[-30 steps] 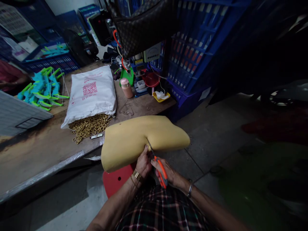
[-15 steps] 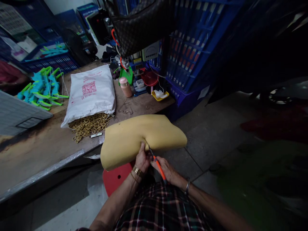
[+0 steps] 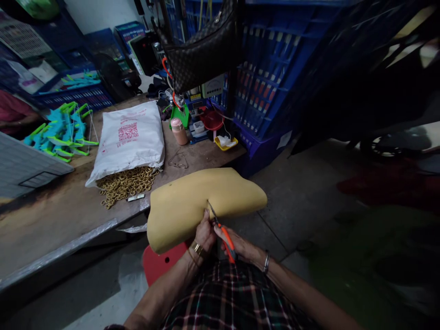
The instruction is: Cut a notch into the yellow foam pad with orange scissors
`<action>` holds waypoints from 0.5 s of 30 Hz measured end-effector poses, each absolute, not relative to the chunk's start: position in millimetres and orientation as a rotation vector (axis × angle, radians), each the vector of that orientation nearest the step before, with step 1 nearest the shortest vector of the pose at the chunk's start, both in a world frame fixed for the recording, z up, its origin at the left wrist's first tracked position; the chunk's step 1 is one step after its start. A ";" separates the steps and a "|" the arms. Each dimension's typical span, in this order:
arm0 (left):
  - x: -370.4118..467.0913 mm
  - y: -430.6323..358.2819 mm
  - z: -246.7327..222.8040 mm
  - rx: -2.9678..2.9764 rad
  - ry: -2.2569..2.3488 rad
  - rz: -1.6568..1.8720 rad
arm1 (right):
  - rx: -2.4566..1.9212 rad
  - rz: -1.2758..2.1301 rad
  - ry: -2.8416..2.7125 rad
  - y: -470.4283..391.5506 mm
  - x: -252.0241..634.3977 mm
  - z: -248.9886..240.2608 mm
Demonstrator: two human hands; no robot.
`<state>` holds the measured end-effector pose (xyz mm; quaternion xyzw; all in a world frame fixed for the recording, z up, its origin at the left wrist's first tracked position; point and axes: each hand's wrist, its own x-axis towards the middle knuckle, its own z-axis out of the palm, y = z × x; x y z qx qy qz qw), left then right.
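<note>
A large yellow foam-like piece (image 3: 185, 197) lies curved across in front of me, beside the table's edge. My left hand (image 3: 205, 233) grips its near edge, thumb up on the surface. In my right hand (image 3: 232, 240) are long-nosed pliers with orange handles (image 3: 227, 237). Their dark jaws point up and left, with the tip against a small crease in the yellow piece, just above my left thumb. Whether the jaws pinch anything is too small to tell.
On the table (image 3: 44, 220) are a white sack (image 3: 134, 137) spilling brass-coloured rings (image 3: 127, 183), a pink bottle (image 3: 179, 132) and turquoise-green parts (image 3: 65, 130). A red stool (image 3: 160, 263) stands below. Another person's arm (image 3: 20, 120) shows at far left. Blue crates rise behind.
The pliers' tip has moved slightly up and left along the yellow piece, and the handles look more spread. My left thumb sits a little lower. The view has shifted slightly.
</note>
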<state>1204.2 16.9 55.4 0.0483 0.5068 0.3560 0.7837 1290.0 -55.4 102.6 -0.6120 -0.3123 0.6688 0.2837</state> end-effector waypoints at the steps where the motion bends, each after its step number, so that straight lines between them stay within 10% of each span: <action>1: 1204.9 17.1 55.9 0.081 1.113 0.782 | -1.644 1.764 -0.858 -54.7 1289.6 102.5; 15: 1205.9 23.3 63.7 -0.077 1.134 0.768 | -1.595 1.401 -1.312 -50.5 1295.9 101.3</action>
